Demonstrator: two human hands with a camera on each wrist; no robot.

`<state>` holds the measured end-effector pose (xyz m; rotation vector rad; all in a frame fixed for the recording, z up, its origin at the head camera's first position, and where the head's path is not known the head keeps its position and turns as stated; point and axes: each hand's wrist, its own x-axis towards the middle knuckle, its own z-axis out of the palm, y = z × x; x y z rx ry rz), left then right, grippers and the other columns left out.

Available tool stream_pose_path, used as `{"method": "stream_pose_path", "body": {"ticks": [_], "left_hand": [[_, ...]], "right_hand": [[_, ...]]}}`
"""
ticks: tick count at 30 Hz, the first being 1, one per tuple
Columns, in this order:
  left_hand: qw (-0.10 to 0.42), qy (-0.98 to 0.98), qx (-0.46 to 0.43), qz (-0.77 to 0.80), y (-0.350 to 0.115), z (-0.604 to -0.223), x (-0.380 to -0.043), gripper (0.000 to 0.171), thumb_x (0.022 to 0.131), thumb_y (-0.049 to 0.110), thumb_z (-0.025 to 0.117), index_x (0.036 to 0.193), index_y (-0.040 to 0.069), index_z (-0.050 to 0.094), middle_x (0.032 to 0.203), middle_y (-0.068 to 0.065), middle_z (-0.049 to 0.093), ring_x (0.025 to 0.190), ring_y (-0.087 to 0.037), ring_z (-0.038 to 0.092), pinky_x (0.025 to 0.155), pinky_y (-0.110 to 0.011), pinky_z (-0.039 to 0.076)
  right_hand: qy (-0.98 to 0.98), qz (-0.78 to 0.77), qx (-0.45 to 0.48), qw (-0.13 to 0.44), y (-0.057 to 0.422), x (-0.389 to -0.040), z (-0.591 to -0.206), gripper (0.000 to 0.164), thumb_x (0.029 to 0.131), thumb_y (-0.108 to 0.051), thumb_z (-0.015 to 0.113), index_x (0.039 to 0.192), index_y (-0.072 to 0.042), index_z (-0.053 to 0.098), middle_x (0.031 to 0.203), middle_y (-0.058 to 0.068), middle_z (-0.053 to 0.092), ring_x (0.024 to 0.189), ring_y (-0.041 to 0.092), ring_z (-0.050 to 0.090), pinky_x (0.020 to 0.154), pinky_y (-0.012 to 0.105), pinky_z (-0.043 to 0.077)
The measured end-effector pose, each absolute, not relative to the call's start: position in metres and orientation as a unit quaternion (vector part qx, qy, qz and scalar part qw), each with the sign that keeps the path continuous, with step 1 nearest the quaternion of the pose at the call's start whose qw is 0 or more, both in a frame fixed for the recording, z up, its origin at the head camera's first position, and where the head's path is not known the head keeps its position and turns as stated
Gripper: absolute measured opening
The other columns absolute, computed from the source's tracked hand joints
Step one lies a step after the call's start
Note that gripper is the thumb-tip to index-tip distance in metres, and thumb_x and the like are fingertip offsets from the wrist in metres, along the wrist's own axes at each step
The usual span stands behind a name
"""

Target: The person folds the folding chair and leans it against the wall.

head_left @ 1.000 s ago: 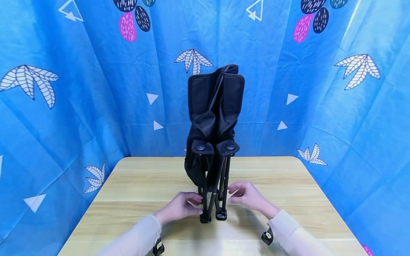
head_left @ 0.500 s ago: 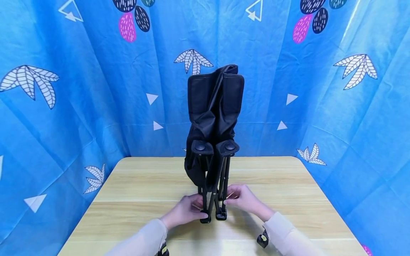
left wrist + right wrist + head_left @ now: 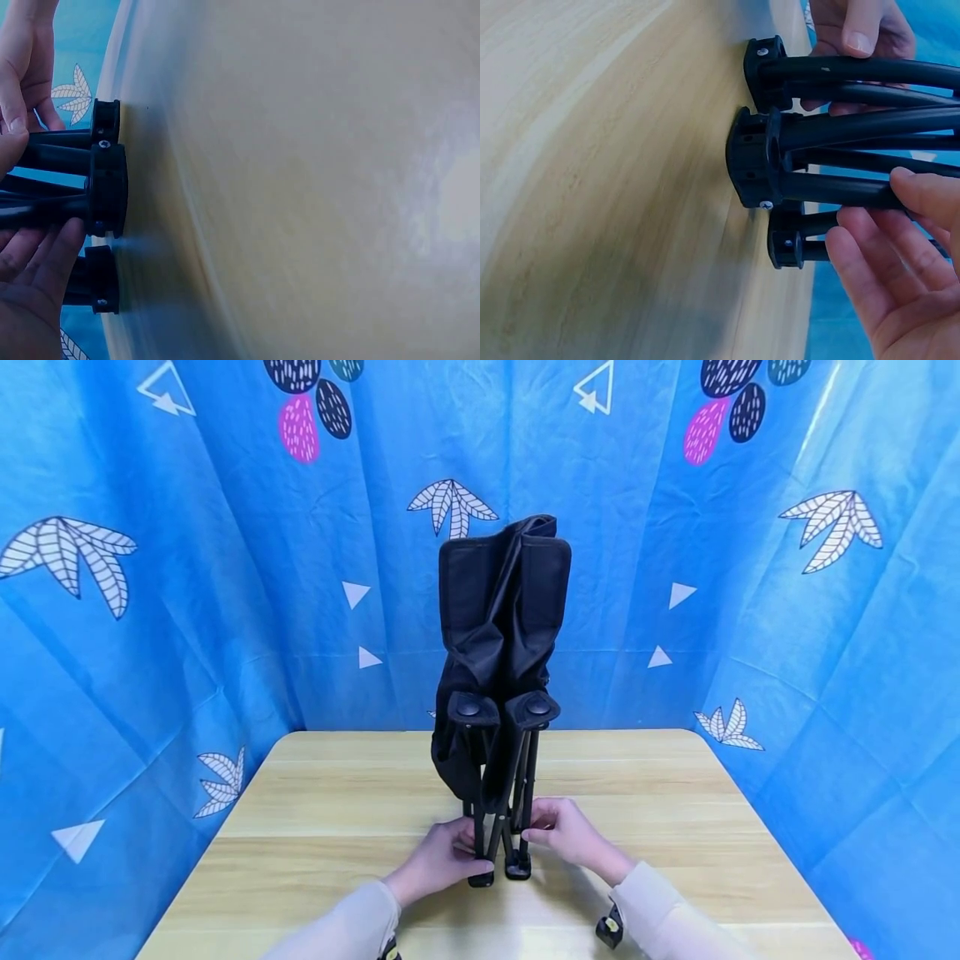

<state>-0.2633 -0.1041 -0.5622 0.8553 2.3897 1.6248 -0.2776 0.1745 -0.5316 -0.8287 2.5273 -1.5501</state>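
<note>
A black folded camp chair (image 3: 480,593) stands upright on the wooden table, its fabric bunched above thin legs. Low on its left side, my left hand (image 3: 441,857) grips a front leg, thumb in front and fingers behind. Opposite, my right hand (image 3: 568,837) holds the right leg; the right wrist view shows the thumb (image 3: 922,191) on top of the tube and the fingers beneath. Plastic feet (image 3: 109,191) sit on the tabletop, with screws at the tube ends. Parts of both hands' fingers are hidden behind the legs in the head view.
The pale wooden table (image 3: 322,793) reaches back to a blue patterned curtain (image 3: 615,568) that hangs behind and along both sides. A small black device (image 3: 610,928) is strapped beneath the right wrist.
Both hands have moved inward from beside the chair and closed onto its lower legs. The chair stays in place.
</note>
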Motion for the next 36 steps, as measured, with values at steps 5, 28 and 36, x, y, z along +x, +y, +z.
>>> {"method": "stream_pose_path", "body": {"ticks": [5,28,36], "left_hand": [[0.058,0.794,0.279,0.538,-0.102,-0.564,-0.263,0.031,0.09,0.015,0.09,0.113,0.003,0.072,0.104,-0.009,0.078,0.099,-0.023,0.077,0.089,-0.026,0.065],[0.023,0.83,0.278,0.483,-0.093,-0.563,-0.276,0.037,0.096,0.02,0.085,0.125,0.004,0.069,0.11,-0.006,0.077,0.105,-0.026,0.077,0.092,-0.027,0.065],[0.009,0.834,0.272,0.481,-0.088,-0.561,-0.283,0.029,0.095,0.017,0.084,0.118,0.006,0.07,0.108,-0.008,0.078,0.103,-0.027,0.079,0.091,-0.027,0.065]], "right_hand": [[0.824,-0.499,-0.266,0.024,0.174,-0.277,-0.533,0.007,0.094,0.002,0.078,0.1,0.0,0.075,0.096,0.016,0.08,0.087,0.015,0.076,0.082,0.024,0.062],[0.854,-0.477,-0.208,-0.006,0.166,-0.285,-0.532,0.011,0.097,0.004,0.073,0.093,-0.005,0.07,0.091,0.01,0.077,0.086,0.013,0.07,0.073,0.022,0.059],[0.861,-0.474,-0.185,-0.017,0.162,-0.289,-0.533,0.012,0.098,0.001,0.073,0.092,-0.007,0.067,0.089,0.014,0.075,0.077,0.007,0.064,0.066,0.021,0.054]]}}
